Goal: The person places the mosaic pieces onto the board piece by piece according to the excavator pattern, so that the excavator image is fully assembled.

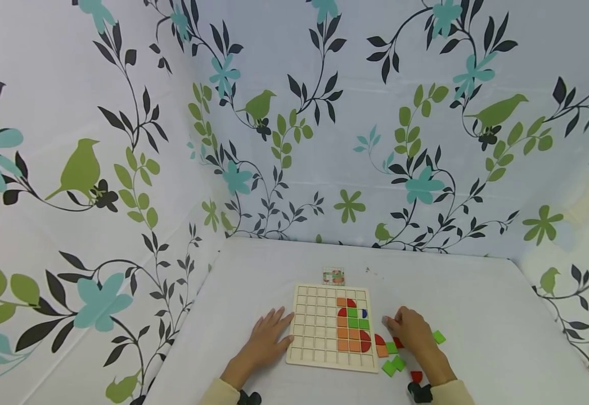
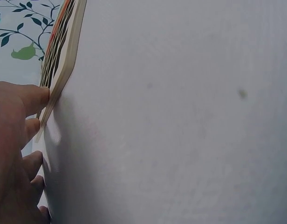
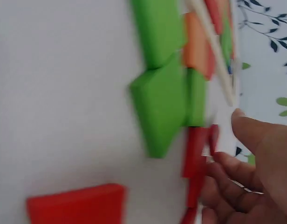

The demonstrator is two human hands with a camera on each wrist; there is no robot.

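A pale wooden grid board (image 1: pixel 309 326) lies flat, with orange, red, green and blue pieces set in cells on its right side. My left hand (image 1: pixel 266 340) rests at the board's left edge, fingers spread; in the left wrist view, the thumb (image 2: pixel 36 99) touches its rim. To the right of the board, my right hand (image 1: pixel 416 332) is low over loose pieces, with its fingers loosely bent. Close by its fingertips are red pieces (image 3: pixel 194 151) in the right wrist view, and the thumb (image 3: pixel 250 133) stands apart from the fingers.
Loose green tiles (image 1: pixel 389 368), an orange piece (image 1: pixel 382 351) and a red piece (image 1: pixel 416 377) lie right of the board. Another green tile (image 1: pixel 439 337) lies beyond the right hand. A small patterned card (image 1: pixel 333 275) is behind the board. A printed cloth (image 1: pixel 314 197) hangs behind the white table.
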